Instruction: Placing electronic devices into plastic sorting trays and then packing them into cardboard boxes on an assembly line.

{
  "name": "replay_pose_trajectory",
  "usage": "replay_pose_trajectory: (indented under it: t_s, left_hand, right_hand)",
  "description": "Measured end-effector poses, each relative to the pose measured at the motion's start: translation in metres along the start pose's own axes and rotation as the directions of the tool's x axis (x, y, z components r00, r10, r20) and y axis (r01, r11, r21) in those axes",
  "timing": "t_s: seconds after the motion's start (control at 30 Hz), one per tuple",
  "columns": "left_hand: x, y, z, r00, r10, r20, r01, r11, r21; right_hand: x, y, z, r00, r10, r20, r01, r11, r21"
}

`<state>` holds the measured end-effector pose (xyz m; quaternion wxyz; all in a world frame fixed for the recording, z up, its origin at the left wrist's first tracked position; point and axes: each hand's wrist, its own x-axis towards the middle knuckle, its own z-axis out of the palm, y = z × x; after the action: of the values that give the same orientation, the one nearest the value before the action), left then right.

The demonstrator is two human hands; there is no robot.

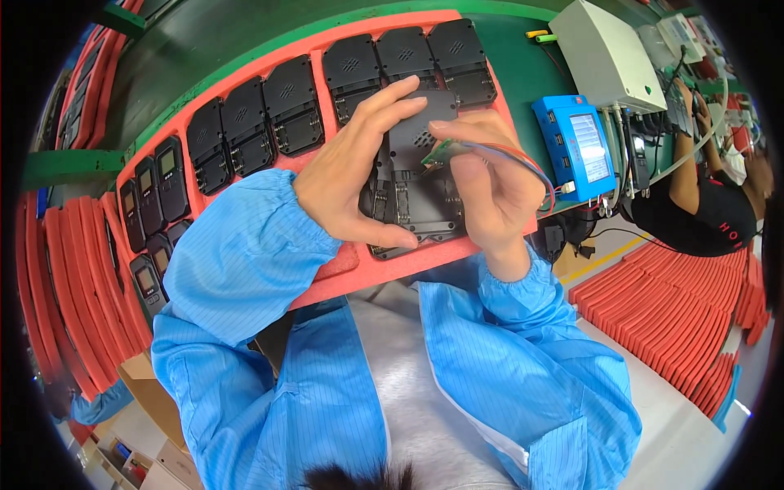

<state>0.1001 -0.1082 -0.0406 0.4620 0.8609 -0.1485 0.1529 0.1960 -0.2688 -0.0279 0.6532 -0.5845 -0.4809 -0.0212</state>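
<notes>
Light: bright, even light is falling from overhead, and colours are showing saturated.
Shadows: only soft, faint ones are lying under the left hand and right hand.
Glare: pale sheen is showing on the blue device's screen.
Distortion: straight edges are bending strongly toward the rim; black vignette is closing the corners.
Focus: the centre is staying sharp; the rim is softening.

We count seven black plastic back shells seated along the red foam tray across the upper frame, five small black screened handsets at left, and one blue box-shaped tester at right.
</notes>
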Motion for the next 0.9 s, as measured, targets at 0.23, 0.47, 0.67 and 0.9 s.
replay_pose_trajectory:
  t_s: [0.23,0.47,0.67,0.9]
  left_hand:
    - [-0.001,-0.0026,0.0022,0.999,0.033,-0.014,-0.033,0.999,-0.022]
    - [-0.0003,-0.0049,0.0017,0.999,0.048,-0.011,-0.048,0.999,0.002]
    - [-0.0005,-0.0065,0.003,0.997,0.074,-0.019,-0.074,0.997,0.022]
    - [-0.0001,-0.0089,0.0025,0.995,0.096,-0.015,-0.095,0.995,0.033]
  right_hand:
    - [-0.0011,0.0024,0.001,1.0,-0.023,0.01,0.023,1.0,-0.006]
    - [0.0019,0.0024,-0.0051,0.985,-0.067,0.157,0.077,0.995,-0.061]
    - [0.0028,0.0063,-0.0045,0.977,-0.116,0.18,0.138,0.983,-0.118]
    - [0.0041,0.0052,-0.0042,0.977,-0.115,0.179,0.138,0.982,-0.127]
